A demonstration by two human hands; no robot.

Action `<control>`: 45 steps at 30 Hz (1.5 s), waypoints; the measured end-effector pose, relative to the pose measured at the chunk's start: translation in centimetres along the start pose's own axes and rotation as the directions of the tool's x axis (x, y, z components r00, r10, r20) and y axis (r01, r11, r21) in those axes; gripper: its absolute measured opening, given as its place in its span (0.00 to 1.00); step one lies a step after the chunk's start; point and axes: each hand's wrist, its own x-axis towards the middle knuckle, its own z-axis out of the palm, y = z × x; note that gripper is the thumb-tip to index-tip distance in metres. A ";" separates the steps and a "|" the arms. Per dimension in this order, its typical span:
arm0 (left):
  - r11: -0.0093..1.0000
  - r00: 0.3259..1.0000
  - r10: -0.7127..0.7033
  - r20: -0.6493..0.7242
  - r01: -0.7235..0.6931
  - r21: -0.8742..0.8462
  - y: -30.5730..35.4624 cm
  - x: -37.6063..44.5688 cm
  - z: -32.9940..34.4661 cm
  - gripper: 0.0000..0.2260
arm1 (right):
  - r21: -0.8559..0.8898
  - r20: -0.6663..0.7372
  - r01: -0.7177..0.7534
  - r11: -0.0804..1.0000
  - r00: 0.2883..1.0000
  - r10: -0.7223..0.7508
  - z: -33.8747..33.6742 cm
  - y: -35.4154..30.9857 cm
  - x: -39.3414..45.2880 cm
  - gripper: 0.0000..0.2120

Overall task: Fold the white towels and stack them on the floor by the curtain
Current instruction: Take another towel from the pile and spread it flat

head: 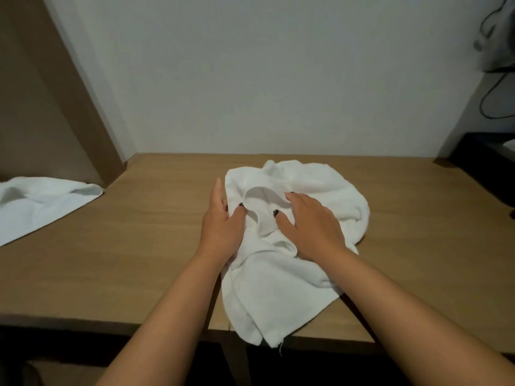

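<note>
A crumpled white towel [281, 277] lies on the wooden table [133, 240], one corner hanging over the front edge. My left hand [220, 224] lies at the towel's left side, fingers straight, thumb touching a fold. My right hand [309, 221] rests flat on top of the bunched cloth, fingers spread. A second white towel [39, 201] lies loosely at the table's far left, partly cut off by the frame.
A white wall [250, 79] rises behind the table. A brown panel [41, 107] stands at the left. At the right are a dark surface [485, 162] and a black cable [490, 98]. Below the front edge it is dark.
</note>
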 end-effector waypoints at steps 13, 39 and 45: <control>0.919 0.989 0.088 0.122 -0.127 0.373 -0.4 -9.8 -1.6 0.24 | -0.057 0.098 0.058 0.997 0.994 -0.052 -2.1 -0.2 -8.3 0.27; 0.896 0.960 0.281 -0.003 -0.262 0.359 4.1 -23.7 -0.4 0.11 | 0.376 -0.145 0.017 0.926 0.989 0.041 -8.1 2.5 -16.8 0.09; 0.902 0.925 0.353 -0.137 -0.298 0.312 9.6 -20.4 -2.7 0.07 | 0.199 -0.251 0.184 0.963 0.959 -0.131 -13.0 2.7 -14.5 0.20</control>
